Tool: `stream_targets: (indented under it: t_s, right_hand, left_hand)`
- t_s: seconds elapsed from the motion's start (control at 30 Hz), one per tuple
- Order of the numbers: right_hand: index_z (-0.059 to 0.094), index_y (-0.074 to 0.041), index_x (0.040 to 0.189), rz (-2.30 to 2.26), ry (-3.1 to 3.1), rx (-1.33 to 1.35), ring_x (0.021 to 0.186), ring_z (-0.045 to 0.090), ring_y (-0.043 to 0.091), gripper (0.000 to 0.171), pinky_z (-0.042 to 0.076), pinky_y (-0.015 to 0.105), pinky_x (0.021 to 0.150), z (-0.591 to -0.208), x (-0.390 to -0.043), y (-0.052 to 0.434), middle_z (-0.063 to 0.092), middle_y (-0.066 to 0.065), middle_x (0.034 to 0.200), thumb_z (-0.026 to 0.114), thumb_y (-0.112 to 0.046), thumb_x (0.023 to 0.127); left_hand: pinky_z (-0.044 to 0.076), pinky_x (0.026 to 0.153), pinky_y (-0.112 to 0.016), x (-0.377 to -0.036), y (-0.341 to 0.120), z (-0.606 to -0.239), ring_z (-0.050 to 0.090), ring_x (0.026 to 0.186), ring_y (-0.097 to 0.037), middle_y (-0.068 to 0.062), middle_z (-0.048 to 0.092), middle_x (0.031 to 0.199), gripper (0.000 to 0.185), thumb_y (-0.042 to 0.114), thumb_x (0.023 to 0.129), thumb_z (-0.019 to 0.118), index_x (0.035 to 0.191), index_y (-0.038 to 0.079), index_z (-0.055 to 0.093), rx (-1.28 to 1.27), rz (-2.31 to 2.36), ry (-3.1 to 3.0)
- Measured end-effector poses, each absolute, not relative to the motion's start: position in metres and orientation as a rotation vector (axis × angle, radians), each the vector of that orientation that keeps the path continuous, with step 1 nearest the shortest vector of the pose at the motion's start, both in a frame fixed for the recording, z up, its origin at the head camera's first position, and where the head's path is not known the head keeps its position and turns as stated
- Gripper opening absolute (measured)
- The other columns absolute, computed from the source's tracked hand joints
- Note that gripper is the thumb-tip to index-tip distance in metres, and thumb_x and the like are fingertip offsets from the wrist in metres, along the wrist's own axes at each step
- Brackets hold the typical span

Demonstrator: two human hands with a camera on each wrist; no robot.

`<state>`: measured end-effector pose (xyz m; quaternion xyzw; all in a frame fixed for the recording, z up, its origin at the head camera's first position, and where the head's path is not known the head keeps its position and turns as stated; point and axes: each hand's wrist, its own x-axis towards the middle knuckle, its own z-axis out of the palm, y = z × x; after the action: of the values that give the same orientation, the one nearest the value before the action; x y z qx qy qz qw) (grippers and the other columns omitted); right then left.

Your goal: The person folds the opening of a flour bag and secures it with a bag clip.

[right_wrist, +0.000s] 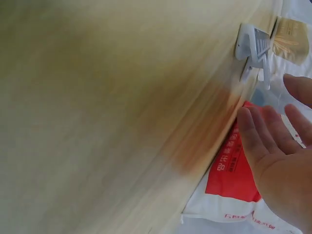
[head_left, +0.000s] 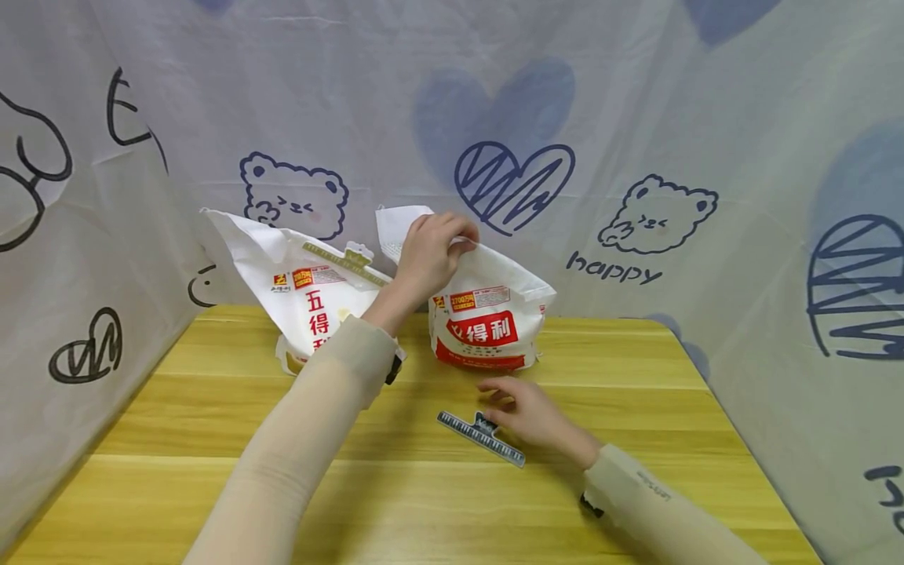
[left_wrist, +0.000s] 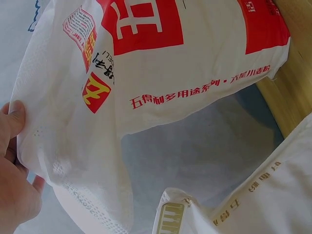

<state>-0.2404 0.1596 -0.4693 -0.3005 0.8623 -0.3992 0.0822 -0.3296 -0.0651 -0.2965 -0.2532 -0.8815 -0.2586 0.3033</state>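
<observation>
My left hand [head_left: 432,247] pinches the folded top of the right flour bag [head_left: 487,326], a white sack with red print. In the left wrist view, the thumb [left_wrist: 17,117] lies on the near side of the bag's edge, with other fingers partly hidden behind it. Low over the table, my right hand [head_left: 530,412] holds nothing, its fingers loosely extended. Beside those fingers lies a black-and-white sealing clip [head_left: 482,438] with a piano-key pattern. In the right wrist view, the right hand [right_wrist: 278,161] appears with the clip [right_wrist: 256,48] and red-printed bag behind.
Left of the gripped bag stands another white flour bag [head_left: 328,298], its top folded over under a gold piano-key clip [head_left: 349,259]. Both bags stand at the back of the wooden table [head_left: 607,502]. A printed curtain [head_left: 395,102] hangs behind and at the sides.
</observation>
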Motion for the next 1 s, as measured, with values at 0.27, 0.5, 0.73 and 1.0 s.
stream_targets:
  t_s: [0.27,0.5,0.73,1.0]
  right_hand:
    - [0.066,0.001,0.132,-1.038,2.634,-0.908,0.105,0.070,0.024,0.039,0.059,0.041,0.093,-0.4718,-0.2385,0.1572,0.073,0.012,0.123,0.074,-0.009,0.095]
    - [0.074,-0.003,0.117,-0.947,2.676,-0.900,0.088,0.064,0.012,0.024,0.058,0.030,0.080,-0.4708,-0.2376,0.1555,0.073,0.002,0.103,0.075,-0.012,0.095]
    - [0.077,-0.008,0.108,-0.896,2.692,-0.877,0.082,0.058,0.010,0.013,0.052,0.028,0.073,-0.4708,-0.2373,0.1531,0.067,-0.004,0.094,0.073,-0.013,0.096]
    - [0.075,-0.009,0.107,-0.919,2.695,-0.872,0.084,0.058,0.011,0.012,0.053,0.028,0.074,-0.4727,-0.2374,0.1522,0.066,-0.004,0.095,0.074,-0.012,0.096]
  left_hand:
    - [0.039,0.111,-0.040,-0.3298,-0.0647,-0.2967,0.062,0.109,-0.024,-0.002,0.073,0.109,0.007,0.012,0.100,0.070,0.105,0.013,0.074,-0.664,-0.688,-2.352]
    - [0.039,0.112,-0.040,-0.3298,-0.0645,-0.2962,0.063,0.110,-0.024,-0.002,0.073,0.110,0.007,0.013,0.100,0.069,0.105,0.013,0.075,-0.660,-0.677,-2.360]
    - [0.039,0.112,-0.040,-0.3303,-0.0644,-0.2963,0.063,0.111,-0.024,-0.002,0.073,0.110,0.008,0.013,0.100,0.069,0.106,0.013,0.075,-0.661,-0.673,-2.367]
    - [0.038,0.114,-0.041,-0.3300,-0.0649,-0.2969,0.063,0.110,-0.023,-0.002,0.073,0.110,0.008,0.013,0.100,0.069,0.106,0.013,0.075,-0.659,-0.669,-2.368]
